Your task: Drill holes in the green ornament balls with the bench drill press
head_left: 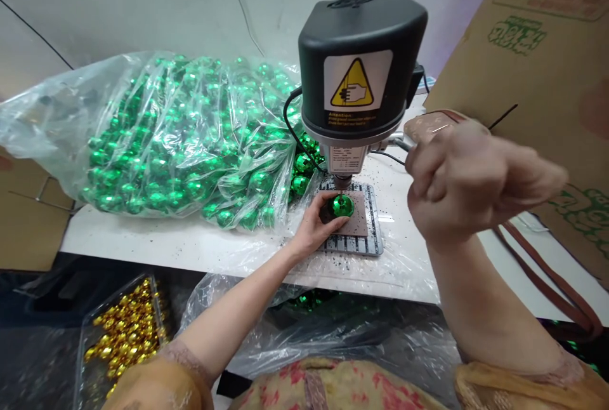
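In the head view, a shiny green faceted ball (343,205) rests on a brown square board on the slotted metal base of a drill press (361,67). My left hand (320,223) is closed round the ball's left side, thumb in front and fingers behind. The drill's chuck (340,181) is right above the ball; whether they touch, I cannot tell. My right hand (461,181), slightly blurred, is a raised fist at the drill press lever (399,142), whose end disappears into the fist. Beside that fist shows a brown wrapped piece (428,124).
A clear plastic bag (190,143) full of green balls lies left of the drill. Dark shavings dot the white table (190,245). A cardboard box (537,80) stands at the right, with a brown strap (547,283) hanging near it. Below left, a clear bin (78,359) holds gold balls.
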Action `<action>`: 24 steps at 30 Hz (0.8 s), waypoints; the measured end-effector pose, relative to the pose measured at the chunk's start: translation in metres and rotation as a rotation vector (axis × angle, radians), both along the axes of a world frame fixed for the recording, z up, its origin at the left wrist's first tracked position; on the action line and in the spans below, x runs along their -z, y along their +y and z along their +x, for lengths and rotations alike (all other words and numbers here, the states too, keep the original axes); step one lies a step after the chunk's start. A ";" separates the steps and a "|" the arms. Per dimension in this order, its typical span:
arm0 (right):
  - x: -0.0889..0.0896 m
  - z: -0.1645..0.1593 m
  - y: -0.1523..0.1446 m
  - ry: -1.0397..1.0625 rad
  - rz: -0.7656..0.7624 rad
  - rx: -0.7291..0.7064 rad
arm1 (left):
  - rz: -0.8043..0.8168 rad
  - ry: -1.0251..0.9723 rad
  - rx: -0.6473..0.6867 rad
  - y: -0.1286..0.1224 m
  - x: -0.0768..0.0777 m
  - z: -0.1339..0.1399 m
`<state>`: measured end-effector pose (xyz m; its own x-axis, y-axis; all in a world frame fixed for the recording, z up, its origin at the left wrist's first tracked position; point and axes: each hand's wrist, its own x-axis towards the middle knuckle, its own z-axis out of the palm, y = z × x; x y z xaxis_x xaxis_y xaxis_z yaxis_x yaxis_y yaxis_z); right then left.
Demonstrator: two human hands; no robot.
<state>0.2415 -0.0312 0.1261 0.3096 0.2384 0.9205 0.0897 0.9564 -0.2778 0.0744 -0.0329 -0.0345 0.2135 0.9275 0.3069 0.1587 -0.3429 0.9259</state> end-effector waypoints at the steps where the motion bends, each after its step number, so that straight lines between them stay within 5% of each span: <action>1: -0.010 -0.002 0.000 0.054 -0.036 -0.002 | 0.004 -0.002 -0.020 0.000 -0.002 0.001; 7: -0.039 -0.004 0.002 0.056 -0.173 -0.019 | 0.043 0.283 -0.243 -0.042 -0.035 -0.007; 12: -0.037 -0.003 0.002 0.080 -0.199 -0.008 | 0.207 0.873 0.321 -0.107 -0.055 -0.034; 14: -0.037 -0.004 0.001 0.100 -0.188 -0.006 | 0.320 0.990 0.405 -0.113 -0.055 -0.044; 16: -0.037 -0.006 0.001 0.103 -0.185 -0.005 | 0.368 0.934 0.317 -0.099 -0.053 -0.051; 19: -0.036 -0.007 0.000 0.091 -0.197 0.005 | 0.377 0.869 0.006 -0.048 -0.051 -0.056; 21: -0.035 -0.007 0.000 0.085 -0.193 0.010 | 0.349 1.010 -0.199 -0.009 -0.049 -0.055; 24: -0.034 -0.006 0.002 0.086 -0.173 -0.001 | 0.241 1.200 -0.294 0.037 -0.044 -0.053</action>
<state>0.2356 -0.0292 0.1601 0.3853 0.3908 0.8360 0.0577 0.8940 -0.4444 0.0211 0.0037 0.0092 0.2701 0.9346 0.2314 0.9543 -0.2919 0.0649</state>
